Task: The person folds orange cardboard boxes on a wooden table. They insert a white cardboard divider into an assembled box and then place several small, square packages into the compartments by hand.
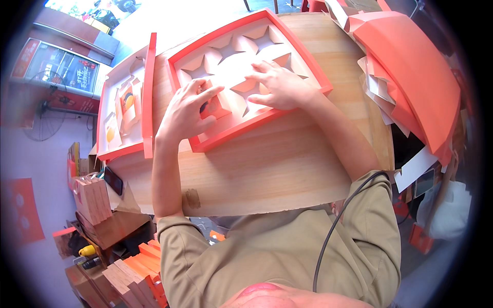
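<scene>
A shallow red box lies on the wooden table with a pale folded card insert inside, which has several star-shaped openings. My left hand is at the box's near left corner, thumb and index finger at either side of a small red printed card piece. Part of that piece is hidden under the fingers. Over the right middle of the insert, my right hand rests with its fingers spread, holding nothing. Bright glare washes out the middle of the insert.
A second red box with printed card pieces is at the table's left. Stacked red box parts rise at the right. A phone lies by the left edge of the wooden table. Cartons stand below left.
</scene>
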Motion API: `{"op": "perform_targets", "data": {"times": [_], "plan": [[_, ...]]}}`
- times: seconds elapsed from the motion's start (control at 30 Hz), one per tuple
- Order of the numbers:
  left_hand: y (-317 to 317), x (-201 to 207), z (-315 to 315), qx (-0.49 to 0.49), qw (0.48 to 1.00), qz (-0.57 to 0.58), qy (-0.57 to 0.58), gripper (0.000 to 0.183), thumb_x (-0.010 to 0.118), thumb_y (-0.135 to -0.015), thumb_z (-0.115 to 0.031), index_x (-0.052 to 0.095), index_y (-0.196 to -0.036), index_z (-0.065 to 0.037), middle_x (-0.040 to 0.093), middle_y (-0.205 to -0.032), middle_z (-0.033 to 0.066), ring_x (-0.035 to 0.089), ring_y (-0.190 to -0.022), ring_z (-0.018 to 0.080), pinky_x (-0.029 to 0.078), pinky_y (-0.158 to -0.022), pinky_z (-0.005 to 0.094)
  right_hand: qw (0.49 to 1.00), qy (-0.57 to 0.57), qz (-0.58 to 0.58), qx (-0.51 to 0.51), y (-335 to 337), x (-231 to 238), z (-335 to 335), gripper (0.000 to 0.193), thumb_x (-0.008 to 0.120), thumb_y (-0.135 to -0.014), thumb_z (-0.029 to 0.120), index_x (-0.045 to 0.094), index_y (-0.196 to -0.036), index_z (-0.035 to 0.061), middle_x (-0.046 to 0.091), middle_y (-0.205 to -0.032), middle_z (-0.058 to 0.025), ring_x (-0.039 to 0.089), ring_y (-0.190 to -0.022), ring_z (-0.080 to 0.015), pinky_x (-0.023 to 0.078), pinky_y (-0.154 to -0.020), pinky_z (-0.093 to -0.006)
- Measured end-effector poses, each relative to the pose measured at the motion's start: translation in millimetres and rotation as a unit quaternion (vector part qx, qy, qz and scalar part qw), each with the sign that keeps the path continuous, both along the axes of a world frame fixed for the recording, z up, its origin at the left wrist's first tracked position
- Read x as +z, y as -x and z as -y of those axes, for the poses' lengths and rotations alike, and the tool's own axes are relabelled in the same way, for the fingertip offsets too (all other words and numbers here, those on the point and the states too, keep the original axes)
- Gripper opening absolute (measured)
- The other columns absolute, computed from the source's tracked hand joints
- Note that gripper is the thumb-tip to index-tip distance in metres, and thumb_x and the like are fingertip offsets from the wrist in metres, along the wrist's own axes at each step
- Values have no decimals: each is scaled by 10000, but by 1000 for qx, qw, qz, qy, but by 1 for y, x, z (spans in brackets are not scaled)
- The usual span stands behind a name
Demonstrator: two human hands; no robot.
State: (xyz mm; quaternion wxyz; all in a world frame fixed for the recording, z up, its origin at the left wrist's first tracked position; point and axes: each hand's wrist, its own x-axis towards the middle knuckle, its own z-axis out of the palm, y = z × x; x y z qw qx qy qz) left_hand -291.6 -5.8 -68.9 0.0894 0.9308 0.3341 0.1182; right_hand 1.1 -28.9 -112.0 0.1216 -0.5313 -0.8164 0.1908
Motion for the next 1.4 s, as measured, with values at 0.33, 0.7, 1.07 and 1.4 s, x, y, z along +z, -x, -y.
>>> {"op": "perform_targets", "data": {"times": [0.33,0.7,1.07,1.4], "plan": [[0,-4,-3,9,1000,-11,0,657,716,-660,-171,674,-1315,-178,581,-1223,139,589,-1172,353,473,-1074,493,1000,-24,-3,7,-1,-4,1,685,633,-984,529,528,-1520,116,376,-1652,-209,341,-1537,-392,391,-1224,-500],[-7,-5,6,24,1000,0,13,555,827,-804,-247,670,-1332,-176,559,-1326,159,614,-1176,346,531,-1014,450,1000,-19,-10,8,-2,-3,0,679,659,-973,521,537,-1520,137,376,-1657,-194,325,-1551,-371,368,-1238,-495],[-8,-4,8,37,999,-20,9,570,807,-796,-241,688,-1351,-186,573,-1333,159,604,-1205,344,510,-1052,448,1000,-12,-21,7,-2,-1,2,648,704,-966,459,554,-1512,145,384,-1650,-191,335,-1547,-356,369,-1240,-487],[-6,-5,9,31,999,-8,11,601,798,-813,-290,672,-1395,-211,578,-1346,159,597,-1226,357,487,-1080,465,998,-37,-21,35,-5,-9,-2,667,676,-970,509,560,-1496,116,398,-1633,-219,355,-1533,-382,374,-1234,-492]]}}
